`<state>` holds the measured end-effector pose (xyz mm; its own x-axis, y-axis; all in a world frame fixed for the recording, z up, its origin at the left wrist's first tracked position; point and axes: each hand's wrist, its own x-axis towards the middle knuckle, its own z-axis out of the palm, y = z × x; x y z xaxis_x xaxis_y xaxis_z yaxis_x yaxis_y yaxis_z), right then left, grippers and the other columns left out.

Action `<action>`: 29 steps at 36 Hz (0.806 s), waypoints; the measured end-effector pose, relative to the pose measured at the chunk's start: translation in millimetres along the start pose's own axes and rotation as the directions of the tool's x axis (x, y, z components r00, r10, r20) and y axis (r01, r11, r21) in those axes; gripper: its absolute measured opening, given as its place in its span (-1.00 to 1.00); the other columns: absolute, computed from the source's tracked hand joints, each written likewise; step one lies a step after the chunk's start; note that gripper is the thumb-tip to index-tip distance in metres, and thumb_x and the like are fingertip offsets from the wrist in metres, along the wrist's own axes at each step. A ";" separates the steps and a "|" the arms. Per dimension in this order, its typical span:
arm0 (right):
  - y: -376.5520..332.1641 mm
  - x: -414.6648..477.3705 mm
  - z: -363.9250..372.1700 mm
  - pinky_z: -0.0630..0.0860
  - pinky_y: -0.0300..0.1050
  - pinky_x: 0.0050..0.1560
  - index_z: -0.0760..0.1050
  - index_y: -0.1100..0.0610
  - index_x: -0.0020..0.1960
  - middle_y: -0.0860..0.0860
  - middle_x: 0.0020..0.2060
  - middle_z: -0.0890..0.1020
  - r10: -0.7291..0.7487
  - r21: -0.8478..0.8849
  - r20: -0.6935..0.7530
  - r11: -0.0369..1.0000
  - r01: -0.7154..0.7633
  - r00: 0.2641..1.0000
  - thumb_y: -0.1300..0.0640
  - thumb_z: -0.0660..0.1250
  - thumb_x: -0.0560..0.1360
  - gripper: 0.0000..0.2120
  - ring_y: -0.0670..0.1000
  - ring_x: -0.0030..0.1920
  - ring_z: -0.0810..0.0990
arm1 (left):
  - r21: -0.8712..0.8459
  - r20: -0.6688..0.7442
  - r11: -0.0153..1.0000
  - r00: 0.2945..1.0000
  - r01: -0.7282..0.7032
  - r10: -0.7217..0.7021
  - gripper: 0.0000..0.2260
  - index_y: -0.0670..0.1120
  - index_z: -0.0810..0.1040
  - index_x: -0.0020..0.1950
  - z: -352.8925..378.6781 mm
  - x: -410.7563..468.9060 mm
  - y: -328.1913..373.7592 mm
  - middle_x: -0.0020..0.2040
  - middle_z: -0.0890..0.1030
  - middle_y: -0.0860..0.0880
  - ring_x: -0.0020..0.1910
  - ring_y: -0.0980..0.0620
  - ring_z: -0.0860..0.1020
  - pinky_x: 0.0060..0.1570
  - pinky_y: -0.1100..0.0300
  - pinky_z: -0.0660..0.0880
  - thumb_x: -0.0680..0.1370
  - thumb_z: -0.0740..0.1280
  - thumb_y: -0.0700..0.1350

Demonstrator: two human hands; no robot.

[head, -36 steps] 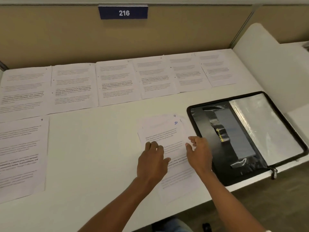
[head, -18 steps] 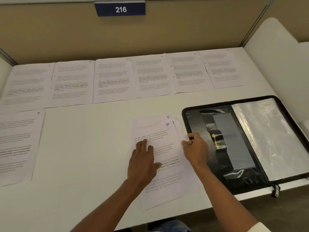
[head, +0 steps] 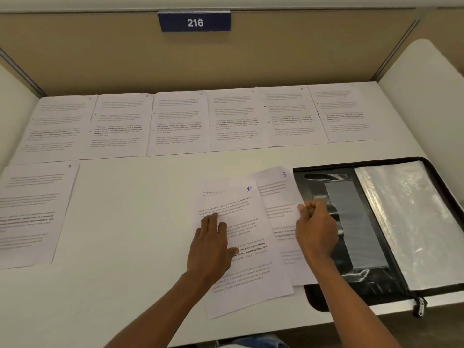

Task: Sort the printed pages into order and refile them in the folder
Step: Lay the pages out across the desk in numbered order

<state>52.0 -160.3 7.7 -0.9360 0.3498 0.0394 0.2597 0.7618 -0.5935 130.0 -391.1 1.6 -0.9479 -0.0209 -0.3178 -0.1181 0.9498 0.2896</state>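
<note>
I am looking down at a white desk [head: 130, 222] closed in by beige partitions, where a blue sign [head: 194, 22] is reading "216". Six printed pages [head: 180, 121] are lying side by side along the back edge. Their corner numbers are mostly too faint for me to read. One more page [head: 32, 214], hand-marked "7", is lying alone at the left. In front, the left hand [head: 213, 247] is pressing flat, with its fingers straight and slightly apart, on the page marked "10" [head: 251, 285] in blue ink. The page marked "8" [head: 276, 194] is showing from under it to the right. The right hand [head: 316, 229] is pinching the right edge of this page between thumb and curled fingers. That edge is overlapping the left border of the black folder [head: 391, 280], which is lying open at the right, with clear sleeves [head: 406, 222] inside and a zip pull [head: 419, 306] hanging over the front edge of the desk.
</note>
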 end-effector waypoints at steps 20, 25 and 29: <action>-62.5 31.3 -89.6 0.40 -0.22 -0.14 0.52 0.21 0.17 -0.02 -0.09 0.62 -0.230 0.191 -0.295 0.937 0.293 0.928 0.13 0.36 0.67 -0.84 0.02 -0.16 0.57 | -0.209 -0.107 0.975 0.993 -0.079 0.058 -0.57 -0.03 0.47 0.43 -3.9 -2.7 -17.2 0.57 0.30 0.00 0.53 0.00 0.30 0.35 0.10 0.45 0.63 0.40 0.12; -81.1 14.3 -62.5 0.51 -0.22 -0.07 0.53 0.10 0.13 -0.04 -0.08 0.65 -0.148 0.319 -0.149 0.928 0.189 0.978 0.12 0.41 0.63 -0.89 -0.02 -0.11 0.62 | -0.571 -0.161 0.820 0.977 0.023 -0.140 -0.79 0.04 0.57 0.10 -16.6 -6.7 -36.4 0.06 0.63 0.17 0.09 0.14 0.55 0.08 0.05 0.57 0.71 0.26 0.14; -102.8 -7.7 -30.4 0.49 -0.36 -0.15 0.55 0.12 0.11 -0.12 -0.12 0.64 -0.063 0.416 -0.022 0.907 0.067 0.998 0.14 0.42 0.63 -0.90 -0.28 -0.17 0.60 | -0.859 -0.024 0.497 0.959 0.124 -0.281 -0.61 -0.08 0.64 -0.02 -46.7 -16.6 -60.5 -0.12 0.74 0.08 -0.13 0.10 0.70 0.01 0.02 0.64 0.71 0.24 0.19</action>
<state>39.7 -224.7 92.8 -0.9451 0.3128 0.0948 0.0738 0.4869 -0.8703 139.1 -462.7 31.5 -0.8832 -0.2947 -0.3647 -0.4304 0.2010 0.8800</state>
